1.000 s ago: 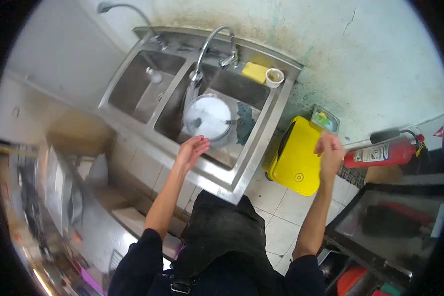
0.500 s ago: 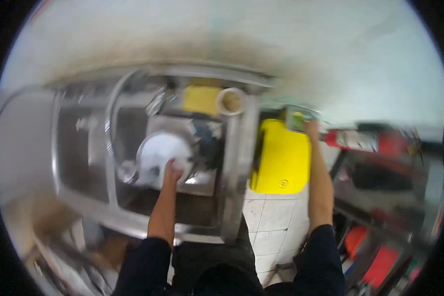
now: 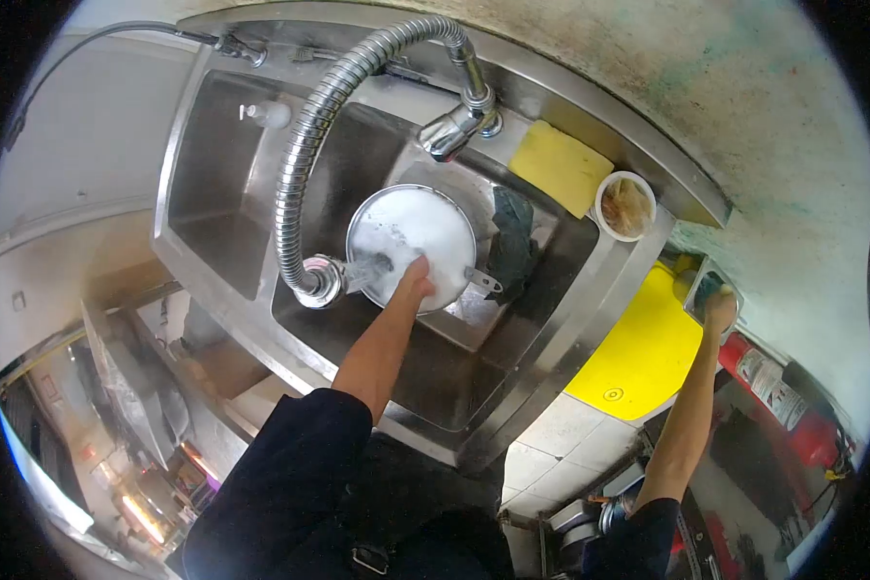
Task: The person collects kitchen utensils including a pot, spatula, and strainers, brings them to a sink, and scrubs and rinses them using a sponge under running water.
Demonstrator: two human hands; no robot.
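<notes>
My left hand (image 3: 417,286) reaches into a round metal pot (image 3: 411,224) full of white foam in the right sink basin. Its thumb shows on top, while foam hides the other fingers. Water from the coiled spray faucet's head (image 3: 321,281) runs into the pot beside this hand. Off to the right, my right hand (image 3: 718,311) is closed on a dark green scouring pad (image 3: 710,287) in a small rectangular container (image 3: 735,290) by the wall. A dark green cloth (image 3: 512,237) lies in the basin to the right of the pot.
On the sink's back ledge are a yellow sponge (image 3: 563,166) and a white tub (image 3: 626,205) with brownish contents. A yellow lidded bin (image 3: 638,353) stands right of the sink. Beyond it lies a red fire extinguisher (image 3: 778,396). A small white bottle (image 3: 266,115) is at the left basin.
The view has turned and come nearer the sink. My left hand stays at the pot. My right hand has its fingers down in the container, on the dark green pad.
</notes>
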